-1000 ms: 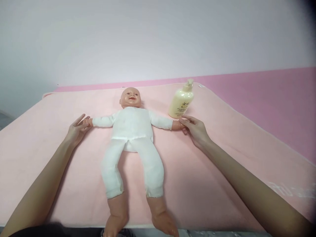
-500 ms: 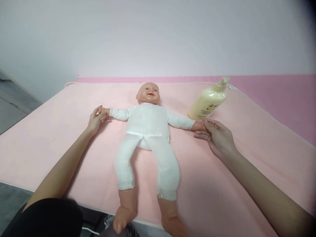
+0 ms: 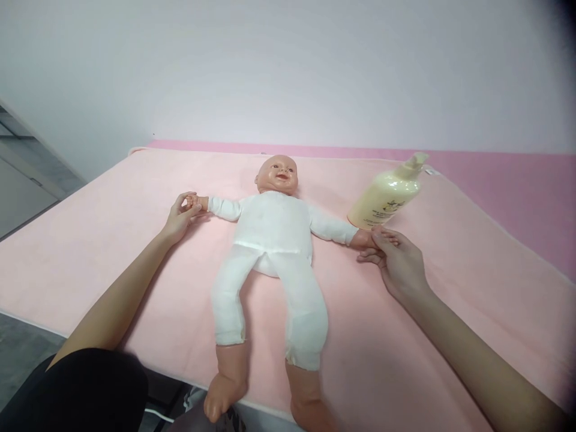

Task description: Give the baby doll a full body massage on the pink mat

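A baby doll (image 3: 274, 225) with a white cloth body lies on its back, arms spread wide and feet toward me. My left hand (image 3: 180, 217) is closed around the doll's hand on the left side, thumb and fingers pinching it. On the other side, my right hand (image 3: 398, 258) grips the doll's other hand between thumb and fingers. A pale yellow pump bottle (image 3: 384, 195) stands just beyond my right hand, beside the doll's arm; it looks tilted in the wide view.
A light pink cloth (image 3: 135, 252) covers the table, with a darker pink strip (image 3: 504, 192) at the back and right. Behind it rises a white wall (image 3: 288, 72). The doll's feet reach the table's front edge. A white cable (image 3: 159, 414) shows below.
The view has shifted and turned slightly, so the doll's head and the bottle appear a little lower and further right. Both hands keep hold of the doll's hands.
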The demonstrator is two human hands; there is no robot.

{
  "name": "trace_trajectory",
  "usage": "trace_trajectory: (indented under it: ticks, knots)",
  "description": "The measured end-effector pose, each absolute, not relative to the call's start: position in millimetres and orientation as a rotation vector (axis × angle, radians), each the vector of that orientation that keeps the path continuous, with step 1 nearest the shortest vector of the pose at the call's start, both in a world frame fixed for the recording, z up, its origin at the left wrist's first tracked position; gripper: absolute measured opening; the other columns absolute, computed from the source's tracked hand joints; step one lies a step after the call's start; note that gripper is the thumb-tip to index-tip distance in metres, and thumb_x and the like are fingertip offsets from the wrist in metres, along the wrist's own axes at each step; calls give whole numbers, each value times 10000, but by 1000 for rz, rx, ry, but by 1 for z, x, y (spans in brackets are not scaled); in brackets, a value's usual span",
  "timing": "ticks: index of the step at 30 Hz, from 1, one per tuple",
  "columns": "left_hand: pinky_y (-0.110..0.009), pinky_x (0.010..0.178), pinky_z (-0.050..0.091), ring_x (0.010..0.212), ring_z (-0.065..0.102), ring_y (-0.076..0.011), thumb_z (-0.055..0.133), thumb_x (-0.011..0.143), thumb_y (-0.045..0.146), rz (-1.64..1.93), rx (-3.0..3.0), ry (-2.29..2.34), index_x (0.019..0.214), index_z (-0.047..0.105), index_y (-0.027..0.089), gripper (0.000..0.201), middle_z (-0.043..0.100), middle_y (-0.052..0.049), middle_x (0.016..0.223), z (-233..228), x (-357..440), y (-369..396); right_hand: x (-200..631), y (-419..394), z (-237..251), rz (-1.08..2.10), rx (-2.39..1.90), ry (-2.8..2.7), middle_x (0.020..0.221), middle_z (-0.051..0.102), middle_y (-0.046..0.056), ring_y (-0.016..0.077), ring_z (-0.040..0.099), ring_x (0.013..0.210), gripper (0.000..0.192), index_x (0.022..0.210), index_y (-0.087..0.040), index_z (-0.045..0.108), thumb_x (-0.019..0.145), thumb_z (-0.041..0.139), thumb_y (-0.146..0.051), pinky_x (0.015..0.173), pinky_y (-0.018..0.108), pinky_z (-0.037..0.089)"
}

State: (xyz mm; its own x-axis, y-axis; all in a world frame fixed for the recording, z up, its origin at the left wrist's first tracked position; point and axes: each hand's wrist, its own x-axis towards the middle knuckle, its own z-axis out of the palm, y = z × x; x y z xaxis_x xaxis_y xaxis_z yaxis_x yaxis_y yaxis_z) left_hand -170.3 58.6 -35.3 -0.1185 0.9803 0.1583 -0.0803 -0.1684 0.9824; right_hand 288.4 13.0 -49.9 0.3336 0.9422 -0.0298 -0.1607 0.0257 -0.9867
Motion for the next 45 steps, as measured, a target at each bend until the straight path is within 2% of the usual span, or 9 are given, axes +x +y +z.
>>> trace_trajectory:
  ticks: [6,10,17,23,30,39,45]
  knots:
    - [-403,792,596,839,686,-191,753,719,318,1512,1226,1200,1118,530,217,469,637,-47,1018,-37,-169,61,289,15,-56,982,-1240,-874,657,562,-43,103,559,437,456,915,-187,567,653,779,-494,402,264,545]
    - [-422,795,593,842,691,-206,731,742,313,1508,1190,1229,1176,530,199,492,623,-80,1081,-38,-169,61,288,14,-55,987,-1247,-893,673,567,-34,96,553,437,427,914,-171,571,684,759,-478,414,266,551]
    - [-444,778,592,825,701,-213,684,787,294,1524,1137,1211,1231,513,176,491,596,-123,1159,-38,-169,62,286,13,-53,988,-1255,-872,695,581,-28,99,547,426,461,886,-169,594,618,789,-489,399,278,545]
    - [-439,745,595,744,704,-212,666,790,283,1508,1042,1192,1277,471,159,539,633,-106,1059,-32,-167,61,286,12,-52,995,-1281,-856,716,578,-28,97,546,420,462,864,-173,587,587,799,-475,382,272,528]
    - [-452,692,593,713,698,-242,544,866,370,1529,1023,1164,1330,407,124,543,670,-99,909,-34,-170,64,284,12,-50,1002,-1282,-839,729,579,-18,97,547,409,424,871,-161,590,596,787,-416,373,266,517]
    - [-493,759,584,766,690,-232,544,841,324,1546,1020,1206,1242,513,107,457,672,-99,925,-33,-169,64,284,11,-49,1010,-1287,-831,669,576,-35,117,548,394,396,862,-175,591,590,780,-392,373,276,513]
    - [-516,754,580,761,686,-231,535,825,304,1537,1004,1191,1085,554,121,318,670,-85,894,-33,-171,64,282,10,-47,1001,-1297,-812,686,571,-33,111,548,394,398,842,-171,595,582,789,-401,371,267,508]
